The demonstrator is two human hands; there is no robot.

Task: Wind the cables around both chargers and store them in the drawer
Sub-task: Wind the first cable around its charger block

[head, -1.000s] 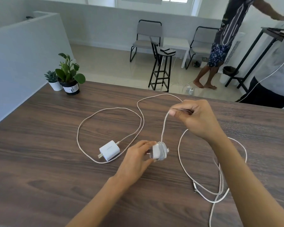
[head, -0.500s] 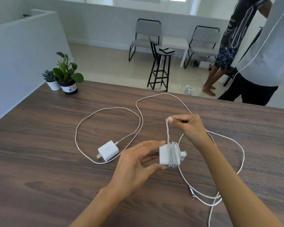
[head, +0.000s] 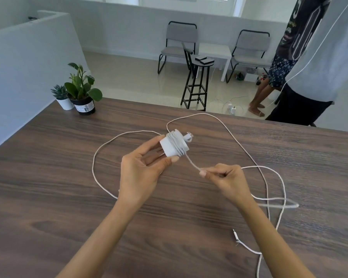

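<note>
Here the left hand (head: 138,173) holds a white charger (head: 170,146) above the worktop (head: 48,177), fingers closed on its body, prongs pointing toward the palm, cable end aimed up and right. Its cable (head: 192,163) wraps several turns around it. The right hand (head: 225,179) pinches the free strand just below.

One charger (head: 172,145), two cables (head: 273,171), two potted plants (head: 76,91), two chairs (head: 179,43), one stool (head: 197,83)

Two potted plants (head: 76,93) are sitting at the table's (head: 48,197) far left corner. Beyond it, a black stool (head: 197,83) is standing before two grey chairs (head: 180,41).
</note>
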